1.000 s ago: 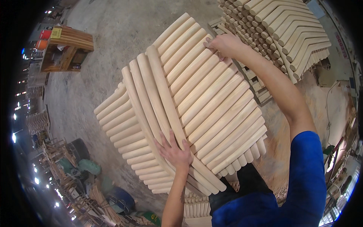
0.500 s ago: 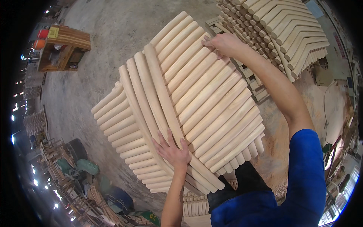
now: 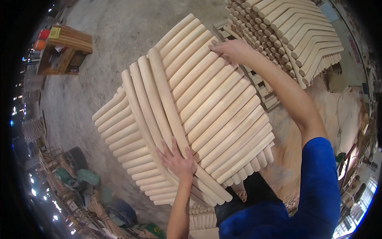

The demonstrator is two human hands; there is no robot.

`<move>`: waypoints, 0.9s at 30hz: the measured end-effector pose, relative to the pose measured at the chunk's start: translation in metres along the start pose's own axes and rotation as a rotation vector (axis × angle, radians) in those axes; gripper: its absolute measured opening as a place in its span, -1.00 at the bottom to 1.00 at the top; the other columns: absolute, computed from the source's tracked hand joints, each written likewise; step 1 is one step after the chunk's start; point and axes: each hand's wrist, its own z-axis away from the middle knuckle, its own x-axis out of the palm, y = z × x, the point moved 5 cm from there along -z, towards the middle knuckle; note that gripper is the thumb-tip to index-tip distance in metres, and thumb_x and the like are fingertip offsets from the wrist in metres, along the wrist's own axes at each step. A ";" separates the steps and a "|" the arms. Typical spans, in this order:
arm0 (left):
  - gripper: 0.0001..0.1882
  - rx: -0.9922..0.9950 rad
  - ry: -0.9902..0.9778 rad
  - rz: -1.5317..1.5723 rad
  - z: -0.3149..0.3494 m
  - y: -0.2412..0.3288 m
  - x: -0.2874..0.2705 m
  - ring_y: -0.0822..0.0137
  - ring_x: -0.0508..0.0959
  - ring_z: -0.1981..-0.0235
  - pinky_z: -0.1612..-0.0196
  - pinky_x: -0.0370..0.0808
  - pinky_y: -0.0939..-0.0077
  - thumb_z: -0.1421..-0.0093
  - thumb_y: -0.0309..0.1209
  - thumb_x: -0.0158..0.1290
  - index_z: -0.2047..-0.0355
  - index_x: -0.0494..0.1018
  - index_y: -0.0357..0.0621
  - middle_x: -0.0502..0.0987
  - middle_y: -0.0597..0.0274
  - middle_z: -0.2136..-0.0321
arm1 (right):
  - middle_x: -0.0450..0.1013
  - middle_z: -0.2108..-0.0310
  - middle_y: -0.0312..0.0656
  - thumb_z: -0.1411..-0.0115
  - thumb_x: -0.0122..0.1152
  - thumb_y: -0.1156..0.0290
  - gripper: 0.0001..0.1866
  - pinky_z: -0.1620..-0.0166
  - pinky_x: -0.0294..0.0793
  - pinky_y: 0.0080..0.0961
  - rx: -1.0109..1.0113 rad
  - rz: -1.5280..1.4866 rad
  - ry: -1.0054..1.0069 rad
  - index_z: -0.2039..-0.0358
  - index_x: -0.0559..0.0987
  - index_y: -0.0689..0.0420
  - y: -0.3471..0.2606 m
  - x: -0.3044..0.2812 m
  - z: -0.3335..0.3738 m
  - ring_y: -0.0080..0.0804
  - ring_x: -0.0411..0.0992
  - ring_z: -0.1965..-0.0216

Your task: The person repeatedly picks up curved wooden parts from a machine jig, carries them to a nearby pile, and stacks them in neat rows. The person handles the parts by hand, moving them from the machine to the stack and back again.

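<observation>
Pale, smooth wooden rods (image 3: 223,115) lie side by side in a stacked layer in front of me. Several slightly curved wooden rods (image 3: 161,103) lie crosswise over the stack, parallel to one another. On the lower part of these crosswise rods my left hand (image 3: 177,161) rests flat, its fingers spread. My right hand (image 3: 230,51) reaches to the far right ends of the layered rods. Its fingers are apart and touch the rod ends, the index finger stretched out along one; part of its grip is hidden behind the hand.
A second stack of bent wooden pieces (image 3: 302,36) stands on a wooden pallet (image 3: 260,89) at the far right. At the far left is a wooden cabinet (image 3: 65,49) with red and orange items on top. Scrap wood and dark bins (image 3: 121,211) crowd the lower left.
The view has shifted slightly, so the stack appears a little further left. Both hands stay at nearly the same spots on the rods.
</observation>
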 end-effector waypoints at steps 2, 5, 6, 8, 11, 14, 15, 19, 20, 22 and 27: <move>-0.31 -0.022 0.000 -0.009 0.004 -0.009 0.006 -0.36 -0.04 -0.45 -0.35 0.00 -0.40 -0.19 -0.10 0.10 -0.34 0.36 0.11 0.13 -0.03 -0.44 | 0.64 0.11 -0.15 -0.33 0.10 0.24 -0.56 0.15 0.63 -0.24 -0.041 0.247 0.002 -0.22 0.52 -0.15 -0.004 -0.004 -0.010 -0.20 0.63 0.21; -0.32 -0.046 -0.005 -0.005 0.009 -0.018 0.003 -0.37 -0.01 -0.44 -0.35 0.01 -0.40 -0.17 -0.09 0.11 -0.32 0.40 0.12 0.16 -0.03 -0.42 | 0.62 0.02 -0.11 -0.37 0.04 0.16 -0.57 -0.05 0.54 -0.19 -0.032 0.438 0.088 -0.23 0.52 -0.19 -0.039 -0.012 -0.046 -0.07 0.55 -0.02; -0.33 -0.062 -0.015 0.019 0.011 -0.020 0.001 -0.37 0.00 -0.44 -0.35 0.01 -0.39 -0.17 -0.09 0.12 -0.31 0.40 0.12 0.17 -0.04 -0.41 | 0.60 0.00 -0.11 -0.37 0.02 0.13 -0.57 -0.13 0.51 -0.17 -0.026 0.457 0.138 -0.22 0.52 -0.17 -0.056 -0.008 -0.064 -0.02 0.51 -0.10; -0.33 -0.113 0.004 0.031 0.014 -0.024 -0.010 -0.37 0.01 -0.43 -0.36 0.02 -0.38 -0.16 -0.09 0.12 -0.30 0.41 0.12 0.19 -0.05 -0.40 | 0.59 -0.01 -0.07 -0.29 0.15 0.19 -0.57 -0.19 0.45 -0.17 -0.325 0.302 0.403 -0.12 0.55 0.07 -0.109 0.001 -0.088 -0.07 0.53 -0.03; -0.33 -0.085 -0.020 0.133 0.002 -0.013 -0.007 -0.37 0.03 -0.42 -0.36 0.03 -0.36 -0.16 -0.08 0.13 -0.30 0.41 0.13 0.21 -0.07 -0.38 | 0.60 0.06 -0.03 -0.27 0.13 0.23 -0.60 -0.10 0.48 -0.10 -0.563 0.226 0.766 -0.02 0.59 0.19 -0.133 0.027 -0.145 -0.02 0.54 0.06; -0.36 0.026 0.026 0.186 -0.017 0.000 -0.001 -0.35 0.08 -0.40 -0.33 0.09 -0.29 -0.16 -0.12 0.14 -0.26 0.44 0.06 0.25 -0.06 -0.35 | 0.58 0.01 -0.07 -0.37 -0.07 0.13 -0.59 -0.20 0.39 -0.08 -0.293 0.101 0.923 -0.09 0.56 0.00 -0.096 0.040 -0.198 0.01 0.47 -0.09; -0.38 0.042 0.092 0.284 -0.021 -0.002 -0.001 -0.32 0.12 -0.38 -0.32 0.12 -0.25 -0.16 -0.15 0.15 -0.25 0.45 0.02 0.28 -0.07 -0.33 | 0.57 -0.04 -0.09 -0.41 -0.15 0.08 -0.56 -0.28 0.33 -0.08 -0.143 0.035 0.956 -0.14 0.55 -0.09 -0.080 0.031 -0.209 0.01 0.43 -0.18; -0.52 0.011 0.333 0.129 -0.016 -0.099 -0.020 -0.14 0.45 0.00 -0.11 0.29 -0.05 -0.18 -0.36 0.17 -0.12 0.48 -0.19 0.50 -0.16 0.00 | 0.57 0.16 0.11 -0.39 -0.11 0.17 -0.61 -0.02 0.43 -0.01 -0.087 -0.149 0.629 0.06 0.56 0.17 -0.197 0.088 -0.201 0.11 0.49 0.06; -0.63 0.085 0.459 -0.042 -0.055 -0.123 -0.034 -0.12 0.45 0.09 -0.02 0.31 -0.01 -0.21 -0.40 0.13 -0.03 0.50 -0.25 0.52 -0.12 0.08 | 0.57 0.21 0.15 -0.39 -0.10 0.19 -0.61 0.05 0.45 0.01 -0.097 -0.140 0.578 0.11 0.57 0.24 -0.207 0.079 -0.194 0.14 0.51 0.12; -0.67 0.003 0.583 0.254 -0.160 -0.146 -0.043 -0.09 0.47 0.09 -0.08 0.35 0.07 -0.29 -0.32 0.08 0.00 0.52 -0.24 0.54 -0.02 0.08 | 0.55 0.22 0.20 -0.42 -0.15 0.17 -0.58 0.05 0.43 0.03 -0.109 0.006 0.596 0.16 0.56 0.27 -0.184 0.064 -0.196 0.17 0.50 0.13; -0.60 0.243 0.311 0.206 -0.307 -0.168 -0.016 -0.18 0.52 0.12 0.01 0.38 0.00 -0.33 -0.13 -0.06 0.25 0.53 -0.26 0.56 -0.19 0.24 | 0.56 0.28 0.21 -0.42 -0.13 0.17 -0.54 0.12 0.47 0.02 -0.270 -0.013 0.752 0.28 0.60 0.30 -0.149 0.034 -0.185 0.17 0.53 0.18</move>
